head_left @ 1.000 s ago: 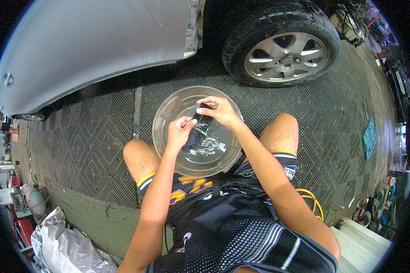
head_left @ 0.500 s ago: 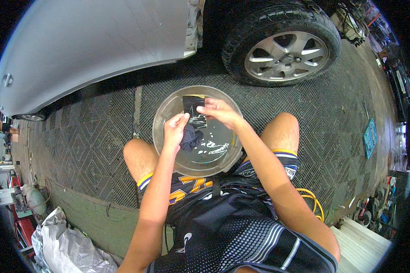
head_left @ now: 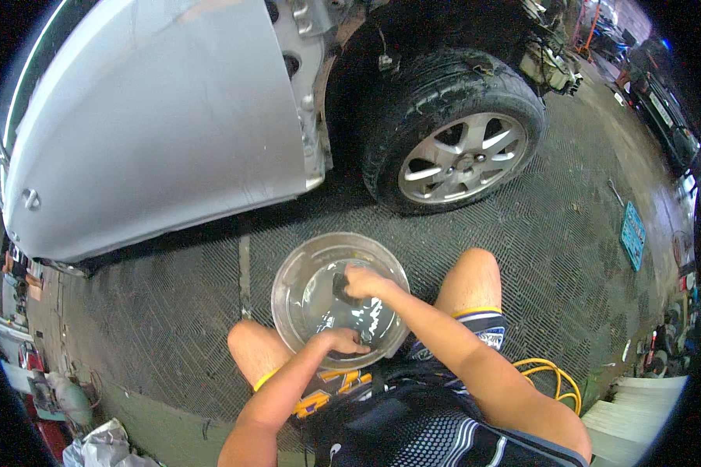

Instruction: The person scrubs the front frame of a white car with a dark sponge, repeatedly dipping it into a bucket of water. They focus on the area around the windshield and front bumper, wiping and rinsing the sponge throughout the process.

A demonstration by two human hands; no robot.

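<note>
A round translucent basin [head_left: 283, 311] of cloudy water stands on the floor between my knees. My right hand [head_left: 364, 282] reaches into its far half. Its fingers are closed on a dark sheet [head_left: 341, 287], which looks like wet sandpaper and lies at or just under the water. My left hand [head_left: 344, 341] is low inside the near side of the basin, close to the rim. Its fingertips are partly in the water, and whether they grip anything is hidden. The dark cloth seen before cannot be made out now.
Ahead stands a silver-grey car door panel [head_left: 187, 117], with a wheel [head_left: 467, 156] to its right and exposed bodywork between them. Ridged dark matting [head_left: 163, 288] covers the floor. A yellow hose [head_left: 557, 373] coils at the right; a blue plate [head_left: 633, 236] lies farther off.
Both hands have gone down into the basin; the black sheet they held up between them is now low by my right hand. The view has tilted up, showing more of the car.
</note>
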